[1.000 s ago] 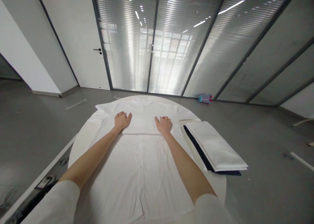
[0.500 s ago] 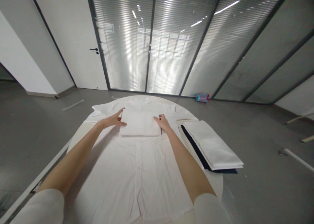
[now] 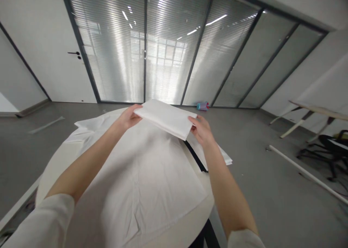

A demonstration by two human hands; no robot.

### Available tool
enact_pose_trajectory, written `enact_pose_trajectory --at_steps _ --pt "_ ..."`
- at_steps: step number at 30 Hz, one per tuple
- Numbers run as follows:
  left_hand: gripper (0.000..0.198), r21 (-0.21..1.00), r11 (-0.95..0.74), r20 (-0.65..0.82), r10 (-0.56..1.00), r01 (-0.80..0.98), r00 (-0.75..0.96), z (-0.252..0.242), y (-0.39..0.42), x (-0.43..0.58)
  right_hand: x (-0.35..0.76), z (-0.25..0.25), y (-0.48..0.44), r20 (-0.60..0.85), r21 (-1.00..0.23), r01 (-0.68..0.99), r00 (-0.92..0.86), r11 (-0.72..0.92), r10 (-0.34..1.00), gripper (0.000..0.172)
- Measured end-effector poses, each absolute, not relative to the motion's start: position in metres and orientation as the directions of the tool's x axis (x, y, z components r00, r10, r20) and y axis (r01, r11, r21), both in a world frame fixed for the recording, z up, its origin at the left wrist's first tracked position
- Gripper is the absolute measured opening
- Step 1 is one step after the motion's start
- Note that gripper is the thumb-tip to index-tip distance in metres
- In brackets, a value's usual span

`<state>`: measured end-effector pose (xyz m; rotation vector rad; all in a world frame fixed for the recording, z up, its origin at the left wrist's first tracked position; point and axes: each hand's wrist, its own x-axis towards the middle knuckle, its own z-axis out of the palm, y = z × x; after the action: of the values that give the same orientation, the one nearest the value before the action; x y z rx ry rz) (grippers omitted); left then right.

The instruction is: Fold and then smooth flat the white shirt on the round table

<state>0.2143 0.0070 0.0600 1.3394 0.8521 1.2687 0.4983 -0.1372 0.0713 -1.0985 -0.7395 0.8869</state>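
Observation:
A folded white cloth hangs in the air above the round white table. My left hand grips its left edge and my right hand grips its right edge. Beneath it a white button-up shirt lies spread flat over the table, collar toward the far side. Behind my right forearm, a stack of folded white and dark cloths rests at the table's right rim, mostly hidden.
Glass walls with blinds stand beyond the table, and a white door at the left. A small teal and pink object lies on the grey floor. A long white rod, a table and a dark chair are at the right.
Both hands took hold of the folded white cloth and lifted it off the shirt, moving it up and to the right. The view has turned right.

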Motion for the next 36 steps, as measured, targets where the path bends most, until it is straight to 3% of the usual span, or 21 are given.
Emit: enact_pose_trajectory --at_steps 3,7,15,18,20,23,25,27,29,32,34,36 --pt "0.007 0.928 0.045 0.086 0.940 -0.370 0.329 0.073 -0.003 0.296 0.548 0.071 -0.185 0.064 -0.948 -0.208 0.616 0.241 0.785 0.051" --pt "0.021 0.891 0.165 0.037 0.902 -0.423 0.430 0.067 -0.019 0.389 0.590 0.050 -0.235 0.046 -0.953 -0.161 0.761 0.257 0.647 0.066" --pt "0.019 0.930 0.218 -0.071 0.896 -0.296 0.439 0.007 -0.026 0.448 0.597 0.002 -0.276 0.016 -0.996 -0.035 0.840 0.083 0.543 0.078" --pt "0.017 0.969 0.161 -0.069 0.904 -0.189 0.422 -0.017 -0.027 0.451 0.593 -0.016 -0.284 0.082 -0.988 0.137 0.848 -0.066 0.524 0.074" --pt "0.017 0.989 0.098 -0.044 0.911 -0.111 0.411 -0.026 -0.027 0.450 0.592 -0.020 -0.291 0.198 -0.918 0.341 0.837 -0.203 0.511 0.066" --pt "0.020 0.999 -0.053 0.049 0.917 0.000 0.396 -0.024 -0.024 0.450 0.593 -0.005 -0.295 0.428 -0.698 0.608 0.777 -0.379 0.462 0.041" --pt "0.026 0.978 -0.198 0.158 0.904 0.060 0.397 -0.012 -0.022 0.455 0.591 0.018 -0.284 0.590 -0.538 0.753 0.657 -0.379 0.469 0.030" --pt "0.032 0.932 -0.348 0.271 0.857 0.105 0.439 0.003 -0.022 0.465 0.586 0.042 -0.262 0.667 -0.371 0.879 0.476 -0.299 0.573 0.030" --pt "0.034 0.869 -0.477 0.341 0.773 0.136 0.535 0.017 -0.025 0.481 0.580 0.057 -0.233 0.585 -0.229 0.938 0.346 -0.260 0.733 0.037" --pt "0.036 0.642 -0.725 0.324 0.553 0.251 0.767 0.022 -0.032 0.505 0.573 0.054 -0.196 0.335 -0.100 0.930 0.367 -0.355 0.868 0.050" --pt "0.040 0.488 -0.818 0.228 0.455 0.304 0.861 0.014 -0.035 0.515 0.573 0.041 -0.184 0.146 -0.081 0.895 0.447 -0.439 0.883 0.056" --pt "0.046 0.455 -0.826 0.152 0.441 0.334 0.884 0.001 -0.037 0.520 0.577 0.027 -0.180 0.014 -0.104 0.865 0.495 -0.491 0.869 0.059"
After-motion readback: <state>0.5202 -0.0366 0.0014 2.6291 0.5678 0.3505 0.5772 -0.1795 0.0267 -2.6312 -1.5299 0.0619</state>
